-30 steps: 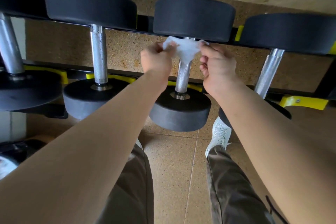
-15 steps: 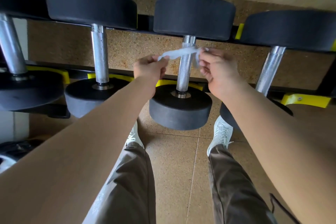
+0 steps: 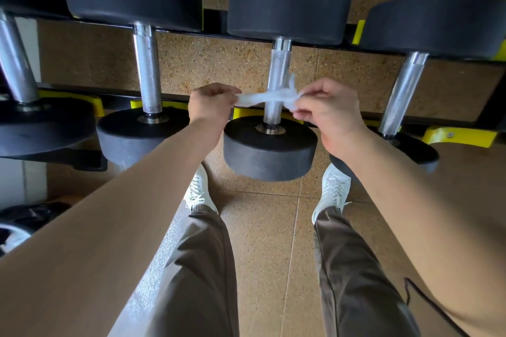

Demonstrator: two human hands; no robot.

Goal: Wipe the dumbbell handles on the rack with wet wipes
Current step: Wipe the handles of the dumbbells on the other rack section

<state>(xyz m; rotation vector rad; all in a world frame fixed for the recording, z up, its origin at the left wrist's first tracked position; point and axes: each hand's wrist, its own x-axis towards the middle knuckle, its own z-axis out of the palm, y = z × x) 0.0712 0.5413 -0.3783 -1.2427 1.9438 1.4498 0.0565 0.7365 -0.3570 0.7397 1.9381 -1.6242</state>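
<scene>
A white wet wipe (image 3: 269, 97) is stretched into a band across the lower part of the middle dumbbell's chrome handle (image 3: 278, 68). My left hand (image 3: 212, 105) pinches its left end and my right hand (image 3: 327, 107) pinches its right end, one hand on each side of the handle. That dumbbell's near black head (image 3: 269, 150) sits just below the hands, its far head (image 3: 287, 7) above. Other dumbbell handles stand to the left (image 3: 146, 68) and to the right (image 3: 401, 93) on the rack.
The black rack rail with yellow saddles (image 3: 457, 137) runs behind the hands. A further dumbbell (image 3: 16, 68) is at the far left. Below are a speckled tan floor (image 3: 262, 241), my white shoes (image 3: 334, 191) and a dark object (image 3: 24, 219) at the lower left.
Both hands have slid the wipe down the middle handle from near the far head to just above the near head. The bunched wipe has been pulled out into a thin band.
</scene>
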